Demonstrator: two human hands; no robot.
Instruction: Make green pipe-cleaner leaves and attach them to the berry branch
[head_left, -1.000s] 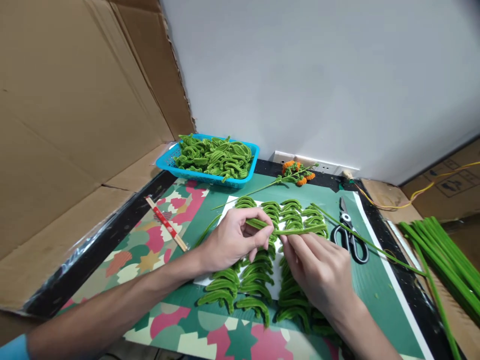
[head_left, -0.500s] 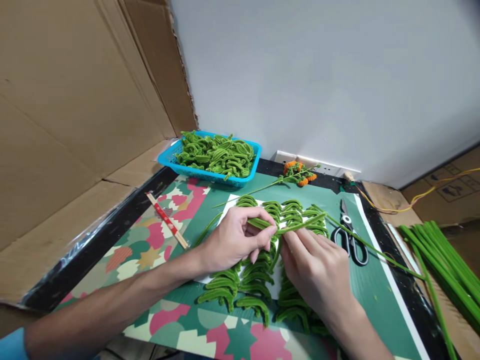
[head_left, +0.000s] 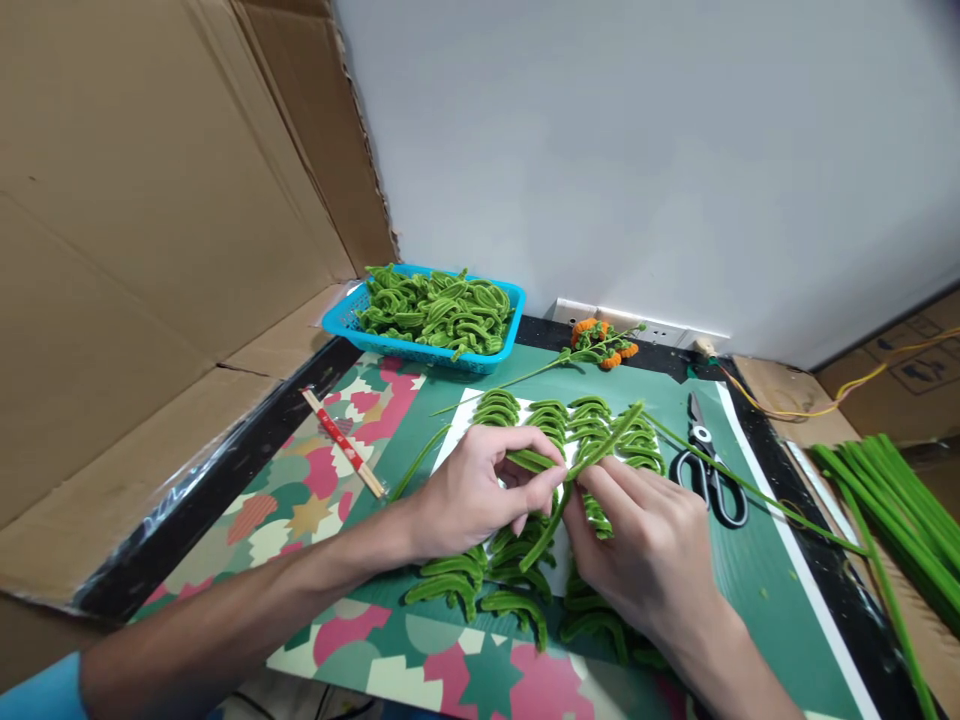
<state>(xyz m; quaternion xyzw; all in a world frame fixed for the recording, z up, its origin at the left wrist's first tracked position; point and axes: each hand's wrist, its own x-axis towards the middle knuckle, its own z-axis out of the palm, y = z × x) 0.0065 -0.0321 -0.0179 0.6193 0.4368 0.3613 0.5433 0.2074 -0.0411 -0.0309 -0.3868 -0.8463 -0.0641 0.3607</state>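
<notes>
My left hand (head_left: 476, 490) pinches a folded green pipe cleaner (head_left: 611, 440) between thumb and forefinger. My right hand (head_left: 645, 525) grips the same piece close beside the left fingertips, its fingers bent. One end slants up to the right above the right knuckles, and another strand hangs down between my hands. Below them, rows of bent green pipe-cleaner pieces (head_left: 517, 605) lie over a white sheet (head_left: 455, 432), partly hidden by my hands. How the strands cross at the fingertips is hidden.
At the back stands a blue basket (head_left: 424, 350) heaped with green pieces, beside an orange-flowered stem (head_left: 592, 345). Scissors (head_left: 709, 460) lie right, wrapped chopsticks (head_left: 343, 443) left. Straight green pipe cleaners (head_left: 892, 510) are bundled at the right edge. A power strip (head_left: 645, 325) runs along the wall.
The pipe cleaner's right end has swung up to a steeper slant, and the lower strand now shows more plainly between my hands. Both hands stay close together. The view has shifted slightly.
</notes>
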